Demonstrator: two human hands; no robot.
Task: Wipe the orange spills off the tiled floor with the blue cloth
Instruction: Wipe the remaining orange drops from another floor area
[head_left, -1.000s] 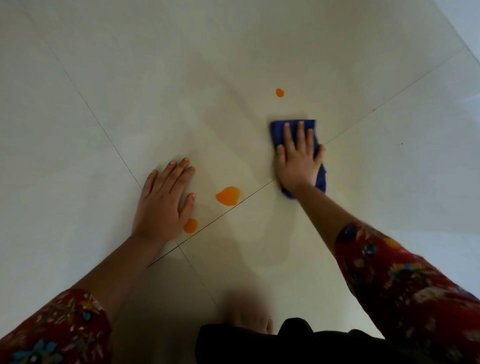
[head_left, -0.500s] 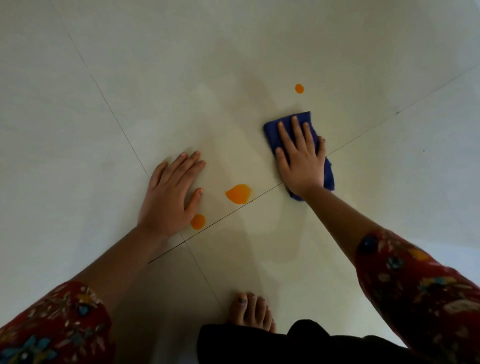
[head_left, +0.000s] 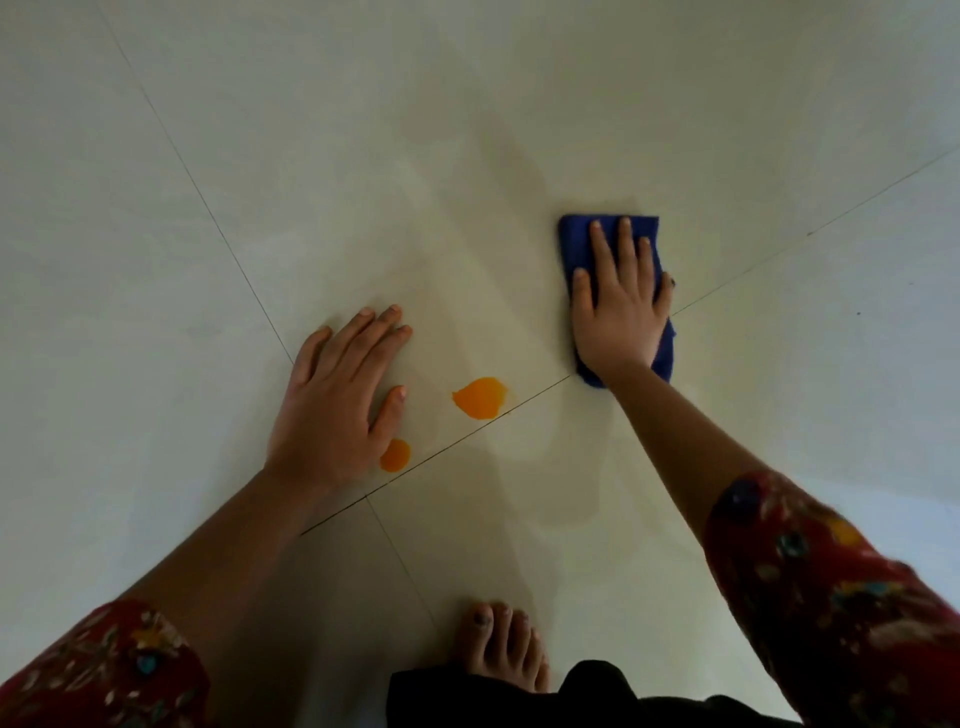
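two orange spills sit on the glossy pale tiled floor (head_left: 311, 156) near centre frame: a larger teardrop blot (head_left: 480, 397) and a smaller round blot (head_left: 396, 455), the latter just beside the left hand (head_left: 332, 410), which lies flat with its fingers straight and close together. one blue cloth (head_left: 574, 236), soft and folded oblong, lies right of centre under the right hand (head_left: 618, 306), whose straight, slightly spread fingers press it flat. one bare foot (head_left: 501, 649) shows at the bottom centre.

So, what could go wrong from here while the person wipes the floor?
1. The left hand presses flat on the tiled floor right beside the small orange spill; a slight shift could smear it onto the skin.
2. The right hand lies flat on the blue cloth with straight fingers, so the cloth may bunch or slip.
3. The bare foot stands near the larger orange spill; a step forward could tread in it.
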